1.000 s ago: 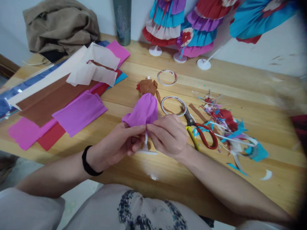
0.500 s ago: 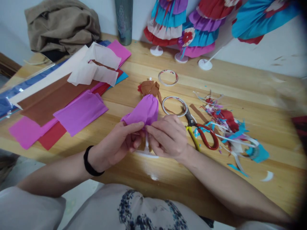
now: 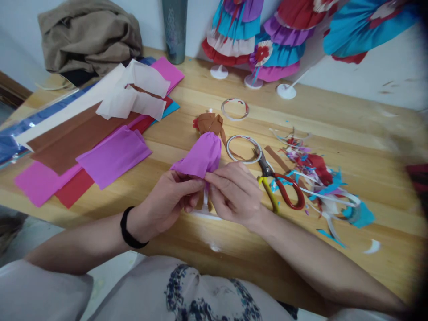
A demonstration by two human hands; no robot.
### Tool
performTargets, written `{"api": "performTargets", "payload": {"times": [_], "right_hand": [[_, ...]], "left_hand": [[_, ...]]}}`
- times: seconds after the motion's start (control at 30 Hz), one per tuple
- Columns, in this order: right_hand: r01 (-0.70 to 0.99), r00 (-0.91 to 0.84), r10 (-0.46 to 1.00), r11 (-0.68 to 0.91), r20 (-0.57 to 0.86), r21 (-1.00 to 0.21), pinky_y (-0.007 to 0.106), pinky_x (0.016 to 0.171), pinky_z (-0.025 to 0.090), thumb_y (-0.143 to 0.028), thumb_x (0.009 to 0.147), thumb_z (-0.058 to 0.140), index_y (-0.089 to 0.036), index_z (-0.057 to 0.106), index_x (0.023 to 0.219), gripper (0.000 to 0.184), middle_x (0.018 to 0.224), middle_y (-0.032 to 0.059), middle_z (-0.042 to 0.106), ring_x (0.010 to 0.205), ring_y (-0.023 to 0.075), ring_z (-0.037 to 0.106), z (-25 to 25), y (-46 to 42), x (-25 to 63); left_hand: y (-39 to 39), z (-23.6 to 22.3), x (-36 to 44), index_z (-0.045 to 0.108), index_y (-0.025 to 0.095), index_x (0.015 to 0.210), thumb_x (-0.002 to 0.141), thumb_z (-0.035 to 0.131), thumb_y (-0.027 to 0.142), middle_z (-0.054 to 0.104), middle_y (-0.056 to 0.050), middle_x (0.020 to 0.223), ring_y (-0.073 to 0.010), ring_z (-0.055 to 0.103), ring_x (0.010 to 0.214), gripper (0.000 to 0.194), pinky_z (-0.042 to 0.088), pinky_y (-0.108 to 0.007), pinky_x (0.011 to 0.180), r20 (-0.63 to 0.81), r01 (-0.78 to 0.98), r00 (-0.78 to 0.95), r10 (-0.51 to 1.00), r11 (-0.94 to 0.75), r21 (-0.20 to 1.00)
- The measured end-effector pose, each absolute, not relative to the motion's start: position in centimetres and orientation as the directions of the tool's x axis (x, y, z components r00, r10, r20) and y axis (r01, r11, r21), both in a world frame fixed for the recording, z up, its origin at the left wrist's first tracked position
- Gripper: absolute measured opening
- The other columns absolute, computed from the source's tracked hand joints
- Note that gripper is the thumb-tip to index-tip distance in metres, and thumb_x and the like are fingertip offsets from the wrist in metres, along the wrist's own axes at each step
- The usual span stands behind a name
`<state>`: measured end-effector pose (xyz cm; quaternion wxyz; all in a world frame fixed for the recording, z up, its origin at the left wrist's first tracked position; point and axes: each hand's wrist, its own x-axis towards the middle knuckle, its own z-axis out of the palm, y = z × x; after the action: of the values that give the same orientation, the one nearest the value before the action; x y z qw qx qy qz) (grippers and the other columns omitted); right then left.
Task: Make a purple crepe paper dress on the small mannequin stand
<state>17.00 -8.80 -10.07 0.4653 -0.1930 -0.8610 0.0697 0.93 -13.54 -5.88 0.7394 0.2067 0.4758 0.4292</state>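
Observation:
A paper doll with a brown top [image 3: 210, 123] and a gathered purple crepe paper skirt [image 3: 202, 154] lies tilted on the table, its white stand [image 3: 205, 216] towards me. My left hand [image 3: 172, 194] pinches the skirt's lower edge between thumb and fingers. Close beside it, my right hand [image 3: 236, 191] is closed on the same edge with thumb and forefinger. The fingertips of both hands nearly meet over the white stem. What lies under the skirt is hidden.
Red-and-yellow-handled pliers [image 3: 289, 191] and a wire coil [image 3: 244, 148] lie right of the doll, before paper scraps [image 3: 321, 169]. Crepe paper sheets [image 3: 113, 154] cover the left side. Finished paper dresses [image 3: 230, 38] on stands and a dark bottle [image 3: 174, 31] stand behind.
The skirt's lower edge is spread slightly flatter between my hands, and my fingertips have shifted a little along it. The doll stays in place.

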Motion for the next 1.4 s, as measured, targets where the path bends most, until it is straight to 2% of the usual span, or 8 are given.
{"api": "performTargets", "payload": {"times": [0.1, 0.27, 0.33, 0.5, 0.63, 0.97, 1.13, 1.4], "right_hand": [[0.253, -0.478, 0.459, 0.888, 0.749, -0.383, 0.034, 0.062, 0.051, -0.002, 0.079, 0.056, -0.019, 0.064, 0.104, 0.031, 0.080, 0.0072, 0.069, 0.069, 0.0185, 0.063, -9.8, -9.1, 16.9], [0.192, -0.395, 0.666, 0.733, 0.633, -0.652, 0.029, 0.061, 0.052, -0.004, 0.081, 0.057, -0.020, 0.069, 0.096, 0.025, 0.079, 0.0043, 0.068, 0.070, 0.0154, 0.063, -8.9, -9.6, 16.7], [0.160, -0.372, 0.716, 0.676, 0.591, -0.719, 0.026, 0.060, 0.052, -0.004, 0.082, 0.056, -0.021, 0.070, 0.092, 0.024, 0.076, 0.0023, 0.067, 0.068, 0.0134, 0.063, -8.7, -9.7, 16.6], [0.141, -0.391, 0.707, 0.679, 0.590, -0.720, 0.025, 0.061, 0.052, -0.002, 0.081, 0.056, -0.019, 0.071, 0.092, 0.026, 0.075, 0.0034, 0.068, 0.068, 0.0135, 0.064, -8.5, -9.7, 16.4], [0.158, -0.392, 0.696, 0.695, 0.602, -0.701, 0.026, 0.062, 0.052, -0.002, 0.080, 0.056, -0.019, 0.071, 0.094, 0.027, 0.077, 0.0045, 0.069, 0.070, 0.0141, 0.064, -8.5, -9.8, 16.6], [0.148, -0.336, 0.781, 0.596, 0.526, -0.789, 0.025, 0.061, 0.051, -0.004, 0.083, 0.056, -0.022, 0.070, 0.088, 0.023, 0.075, 0.0005, 0.068, 0.067, 0.0118, 0.062, -8.1, -9.8, 16.5], [0.207, -0.373, 0.705, 0.697, 0.603, -0.687, 0.027, 0.061, 0.051, -0.004, 0.083, 0.053, -0.021, 0.069, 0.090, 0.025, 0.076, 0.0017, 0.069, 0.067, 0.0131, 0.063, -8.2, -9.7, 16.7], [0.378, -0.440, 0.394, 0.896, 0.807, -0.232, 0.034, 0.060, 0.048, -0.002, 0.079, 0.055, -0.017, 0.066, 0.099, 0.027, 0.075, 0.0062, 0.070, 0.065, 0.0178, 0.063, -8.6, -8.9, 17.1]], "left_hand": [[-13.6, -6.0, 0.9, 0.054, 0.014, 0.056, 0.070, 0.072, 0.022, 0.049, 0.004, 0.044, -0.0042, 0.041, 0.038, 0.024, 0.029, -0.015, 0.037, -0.514, -0.434, 0.187, 0.837, 0.540, 0.721], [-13.6, -6.1, 0.8, 0.054, 0.014, 0.057, 0.071, 0.072, 0.022, 0.048, 0.004, 0.044, -0.0041, 0.040, 0.039, 0.024, 0.028, -0.016, 0.037, -0.511, -0.417, 0.193, 0.837, 0.542, 0.730], [-13.7, -6.0, 0.9, 0.054, 0.014, 0.058, 0.071, 0.072, 0.023, 0.047, 0.005, 0.044, -0.0041, 0.039, 0.039, 0.024, 0.027, -0.016, 0.037, -0.499, -0.409, 0.182, 0.847, 0.527, 0.745], [-13.7, -6.1, 1.0, 0.058, 0.015, 0.068, 0.068, 0.077, 0.024, 0.048, 0.007, 0.050, -0.0034, 0.038, 0.040, 0.022, 0.025, -0.016, 0.037, -0.445, -0.395, 0.082, 0.892, 0.439, 0.807], [-13.6, -6.2, 0.9, 0.057, 0.015, 0.064, 0.068, 0.078, 0.027, 0.047, 0.007, 0.048, -0.0034, 0.037, 0.040, 0.024, 0.023, -0.016, 0.037, -0.427, -0.387, 0.046, 0.903, 0.411, 0.826], [-13.5, -6.2, 1.1, 0.058, 0.015, 0.062, 0.066, 0.077, 0.027, 0.048, 0.005, 0.049, -0.0039, 0.037, 0.041, 0.022, 0.023, -0.019, 0.039, -0.406, -0.392, 0.027, 0.914, 0.383, 0.837], [-13.7, -6.0, 1.3, 0.061, 0.015, 0.067, 0.065, 0.080, 0.031, 0.048, 0.006, 0.050, -0.0039, 0.037, 0.040, 0.025, 0.022, -0.018, 0.039, -0.406, -0.433, 0.060, 0.912, 0.390, 0.813], [-13.0, -4.7, 1.2, 0.058, 0.014, 0.057, 0.062, 0.080, 0.029, 0.048, 0.005, 0.045, -0.0036, 0.039, 0.038, 0.027, 0.023, -0.017, 0.037, -0.464, -0.401, 0.069, 0.883, 0.451, 0.797]]}}
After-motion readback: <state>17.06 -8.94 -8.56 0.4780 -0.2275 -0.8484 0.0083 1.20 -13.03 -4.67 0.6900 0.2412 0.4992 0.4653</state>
